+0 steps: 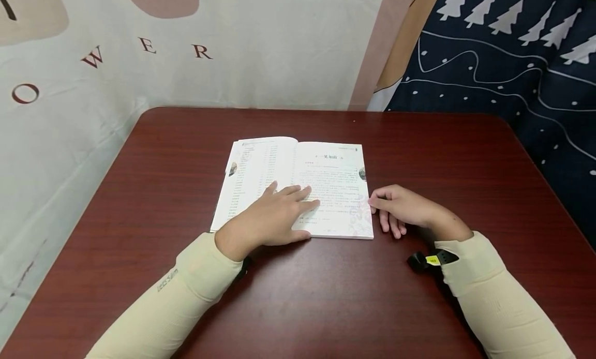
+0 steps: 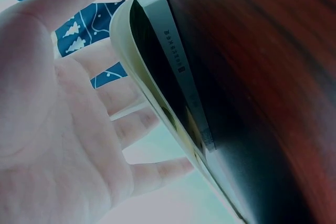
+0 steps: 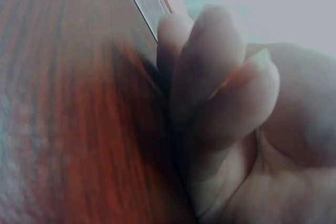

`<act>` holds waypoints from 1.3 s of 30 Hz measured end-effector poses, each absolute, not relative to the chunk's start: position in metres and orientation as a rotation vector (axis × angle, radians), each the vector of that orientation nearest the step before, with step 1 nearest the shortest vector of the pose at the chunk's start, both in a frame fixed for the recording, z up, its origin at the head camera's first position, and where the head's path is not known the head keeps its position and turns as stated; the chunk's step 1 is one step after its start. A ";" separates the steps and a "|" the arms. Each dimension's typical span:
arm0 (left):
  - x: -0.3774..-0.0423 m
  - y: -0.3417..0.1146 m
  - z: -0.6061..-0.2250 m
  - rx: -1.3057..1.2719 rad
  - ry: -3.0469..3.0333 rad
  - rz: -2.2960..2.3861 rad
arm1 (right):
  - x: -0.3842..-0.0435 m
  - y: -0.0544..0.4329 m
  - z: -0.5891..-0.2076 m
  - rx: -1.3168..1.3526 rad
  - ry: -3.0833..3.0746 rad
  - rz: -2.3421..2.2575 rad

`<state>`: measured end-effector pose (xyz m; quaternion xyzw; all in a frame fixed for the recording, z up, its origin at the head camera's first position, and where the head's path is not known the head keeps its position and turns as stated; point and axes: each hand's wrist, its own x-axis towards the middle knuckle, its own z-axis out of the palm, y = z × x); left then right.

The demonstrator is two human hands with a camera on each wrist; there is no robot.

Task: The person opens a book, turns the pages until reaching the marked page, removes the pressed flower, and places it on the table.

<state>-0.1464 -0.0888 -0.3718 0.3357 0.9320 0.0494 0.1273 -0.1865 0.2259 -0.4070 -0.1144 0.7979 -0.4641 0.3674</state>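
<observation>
An open book (image 1: 332, 188) with printed text on both pages lies on the table. My left hand (image 1: 267, 217) rests flat across its lower middle, fingers spread and straight over the gutter and the right page. From below, the left wrist view shows the left palm (image 2: 58, 124), with the lower edge of the book (image 2: 176, 72) beside the fingers and its pages bowed up from the spine. At the book's right edge, my right hand (image 1: 405, 206) pinches the page margin between thumb and forefinger. Its other fingers (image 3: 231, 106) hang curled beside the page block, close over the wood.
The dark red-brown table (image 1: 298, 302) reaches back to a pale cloth (image 1: 279, 64) printed with large letters. A navy curtain (image 1: 503, 79) with white trees hangs at the right. A black wrist strap (image 1: 419, 262) with a yellow label sits by the right sleeve.
</observation>
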 end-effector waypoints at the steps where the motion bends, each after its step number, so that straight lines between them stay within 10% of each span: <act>1: -0.147 -0.089 -0.372 0.979 2.712 0.143 | -0.187 0.226 -0.407 -0.290 2.050 -1.193; 39: -0.150 -0.092 -0.370 1.073 2.694 0.239 | -0.187 0.225 -0.403 -0.270 2.018 -1.213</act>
